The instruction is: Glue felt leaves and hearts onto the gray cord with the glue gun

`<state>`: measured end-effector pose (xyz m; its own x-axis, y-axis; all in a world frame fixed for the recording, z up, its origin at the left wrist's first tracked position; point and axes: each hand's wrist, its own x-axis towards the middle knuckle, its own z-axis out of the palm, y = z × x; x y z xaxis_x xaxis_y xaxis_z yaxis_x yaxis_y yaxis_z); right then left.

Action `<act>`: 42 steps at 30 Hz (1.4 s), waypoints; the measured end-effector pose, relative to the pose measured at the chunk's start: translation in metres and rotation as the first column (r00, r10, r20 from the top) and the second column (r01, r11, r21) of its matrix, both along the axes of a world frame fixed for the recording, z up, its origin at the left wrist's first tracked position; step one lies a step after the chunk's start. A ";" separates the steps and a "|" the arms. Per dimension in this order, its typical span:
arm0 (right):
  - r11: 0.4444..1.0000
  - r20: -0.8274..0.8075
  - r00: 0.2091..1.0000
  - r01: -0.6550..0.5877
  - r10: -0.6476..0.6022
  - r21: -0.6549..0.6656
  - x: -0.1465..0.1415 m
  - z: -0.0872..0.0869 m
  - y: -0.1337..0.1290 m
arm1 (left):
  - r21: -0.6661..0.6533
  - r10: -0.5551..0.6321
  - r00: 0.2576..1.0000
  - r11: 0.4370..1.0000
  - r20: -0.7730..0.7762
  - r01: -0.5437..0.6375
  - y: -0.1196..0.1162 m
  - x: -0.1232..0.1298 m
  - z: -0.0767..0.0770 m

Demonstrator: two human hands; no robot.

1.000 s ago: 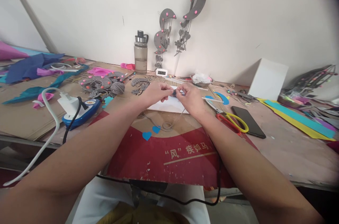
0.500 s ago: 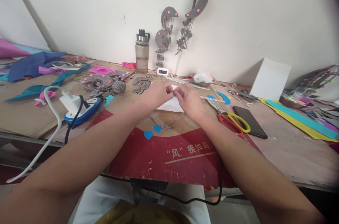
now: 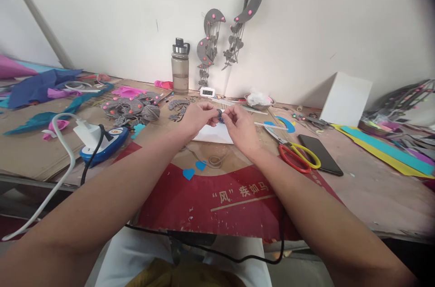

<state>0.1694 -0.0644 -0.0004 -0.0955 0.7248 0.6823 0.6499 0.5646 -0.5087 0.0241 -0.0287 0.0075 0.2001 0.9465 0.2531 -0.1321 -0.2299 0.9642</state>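
My left hand (image 3: 201, 118) and my right hand (image 3: 239, 126) meet over a white sheet (image 3: 215, 134). Between their pinched fingertips is a small dark grey-blue piece (image 3: 220, 116), gripped from both sides; its shape is partly hidden by the fingers. Below the sheet, a coil of thin cord (image 3: 215, 161) and two blue paper hearts (image 3: 189, 174) lie on the red and brown cardboard (image 3: 204, 214). Scissors with red and yellow handles (image 3: 295, 158) rest right of my right hand, close to a blue paper crescent (image 3: 286, 124).
A water bottle (image 3: 180, 67) and a small clock (image 3: 207, 92) stand near the wall. Grey moon hangings (image 3: 252, 4) are on the wall. A phone (image 3: 321, 155) lies to the right. A blue power socket (image 3: 105, 145) and grey yarn pieces (image 3: 131, 107) sit left.
My fingertips have spread slightly, and the dark piece between them shows more. The view has shifted a little.
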 end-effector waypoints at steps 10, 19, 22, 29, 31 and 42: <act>0.983 -0.200 0.976 0.054 -0.090 -0.178 -0.005 0.003 -0.003 | 0.015 -0.060 0.992 0.998 0.115 0.058 0.001 0.001 -0.005; 0.982 -0.212 0.977 -0.004 -0.037 -0.189 -0.005 -0.001 0.001 | 0.038 0.036 0.992 0.998 0.120 -0.040 0.004 0.001 -0.005; 0.986 -0.121 0.991 -0.075 0.057 -0.148 -0.009 -0.002 -0.005 | 0.067 0.113 0.981 0.990 0.155 -0.125 0.011 -0.005 -0.005; 0.974 0.199 0.960 -0.216 0.198 0.073 -0.004 0.011 -0.016 | -0.027 0.128 0.906 0.991 0.404 -0.128 0.027 -0.023 -0.002; 0.996 0.102 0.994 0.025 -0.033 0.083 0.009 0.013 -0.005 | -0.044 0.119 0.890 0.993 0.441 -0.111 0.027 -0.025 0.000; 0.833 0.437 0.871 0.404 -0.225 -0.376 0.066 -0.033 0.054 | -0.244 0.145 0.918 0.968 0.370 -0.055 0.033 -0.017 -0.020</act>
<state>0.2357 -0.0107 -0.0339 0.0194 0.9699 0.2428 0.9364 0.0675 -0.3443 0.0067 0.0038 -0.0125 0.0318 0.9970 0.0699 -0.4880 -0.0456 0.8717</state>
